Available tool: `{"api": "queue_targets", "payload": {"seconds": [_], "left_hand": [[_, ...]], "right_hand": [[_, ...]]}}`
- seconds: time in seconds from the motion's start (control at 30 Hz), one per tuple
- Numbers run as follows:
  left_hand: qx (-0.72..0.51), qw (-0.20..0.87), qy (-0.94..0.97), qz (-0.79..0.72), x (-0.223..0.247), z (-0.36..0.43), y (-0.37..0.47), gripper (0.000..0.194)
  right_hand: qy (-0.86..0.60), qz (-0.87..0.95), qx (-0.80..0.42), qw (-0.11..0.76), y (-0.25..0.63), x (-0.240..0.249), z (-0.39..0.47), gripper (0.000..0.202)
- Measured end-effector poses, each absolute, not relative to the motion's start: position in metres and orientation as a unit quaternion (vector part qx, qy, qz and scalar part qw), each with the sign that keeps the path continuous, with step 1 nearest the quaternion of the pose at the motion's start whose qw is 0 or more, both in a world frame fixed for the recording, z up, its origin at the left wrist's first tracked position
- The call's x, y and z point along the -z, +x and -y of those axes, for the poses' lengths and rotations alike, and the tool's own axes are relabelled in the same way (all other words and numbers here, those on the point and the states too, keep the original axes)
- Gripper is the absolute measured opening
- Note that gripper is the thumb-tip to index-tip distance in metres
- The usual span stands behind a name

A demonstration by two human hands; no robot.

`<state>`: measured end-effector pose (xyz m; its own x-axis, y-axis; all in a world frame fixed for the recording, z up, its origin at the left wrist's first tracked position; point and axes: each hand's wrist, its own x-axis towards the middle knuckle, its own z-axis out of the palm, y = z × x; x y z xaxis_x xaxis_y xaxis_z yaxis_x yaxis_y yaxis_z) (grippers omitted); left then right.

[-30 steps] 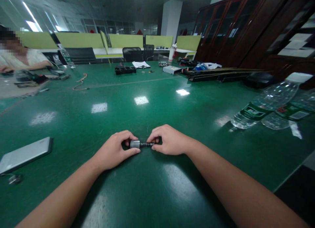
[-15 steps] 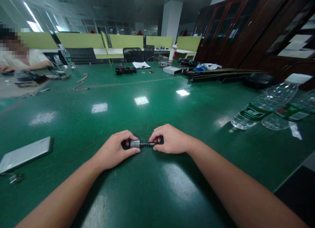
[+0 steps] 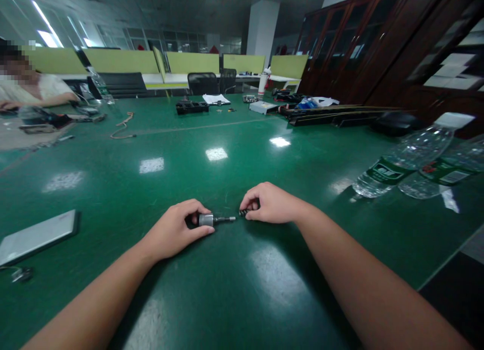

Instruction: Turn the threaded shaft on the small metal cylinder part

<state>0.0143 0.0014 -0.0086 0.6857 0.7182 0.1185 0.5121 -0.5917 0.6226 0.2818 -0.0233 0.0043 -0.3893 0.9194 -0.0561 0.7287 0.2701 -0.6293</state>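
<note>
My left hand [image 3: 181, 228] is closed around a silver cylinder with a thin shaft [image 3: 206, 219], which looks like a small motor. Its shaft points right, and its silver tip is bare. Just right of that tip, my right hand [image 3: 270, 203] pinches a small dark ribbed piece [image 3: 243, 213] between thumb and fingers. A narrow gap separates the ribbed piece from the shaft. Part of the ribbed piece is hidden by the fingers. Both hands are low over the green table [image 3: 212, 289].
A silver flat box [image 3: 40, 235] lies at the left with a small connector [image 3: 21, 275] below it. Clear water bottles [image 3: 408, 156] stand at the right. Across the table are a black tray-like part [image 3: 191, 108], papers [image 3: 216, 99] and long dark strips [image 3: 333, 116]. Another person [image 3: 41, 90] sits far left.
The ribbed piece has come off the end of the shaft. My right hand has moved right and slightly up with it. My left hand has barely moved, still holding the cylinder.
</note>
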Motion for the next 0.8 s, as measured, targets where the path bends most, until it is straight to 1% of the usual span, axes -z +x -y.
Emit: {"api": "queue_targets", "payload": {"seconds": [0.13,0.33,0.53,0.6,0.8], "left_hand": [[-0.18,0.28,0.874,-0.353,0.008,-0.002,0.014,0.025],[-0.184,0.27,0.88,-0.345,0.008,-0.001,0.013,0.024],[-0.187,0.267,0.88,-0.347,0.009,-0.001,0.014,0.026],[-0.186,0.267,0.879,-0.348,0.009,-0.002,0.014,0.026],[-0.177,0.276,0.878,-0.35,0.007,0.0,0.016,0.027]], "right_hand": [[-0.556,0.758,-0.307,0.148,0.29,-0.009,0.021,0.018],[-0.508,0.777,-0.336,0.158,0.281,-0.005,0.024,0.018],[-0.493,0.776,-0.36,0.161,0.276,-0.003,0.024,0.018],[-0.487,0.781,-0.354,0.163,0.273,-0.002,0.025,0.018],[-0.465,0.816,-0.285,0.19,0.265,0.004,0.028,0.015]]}}
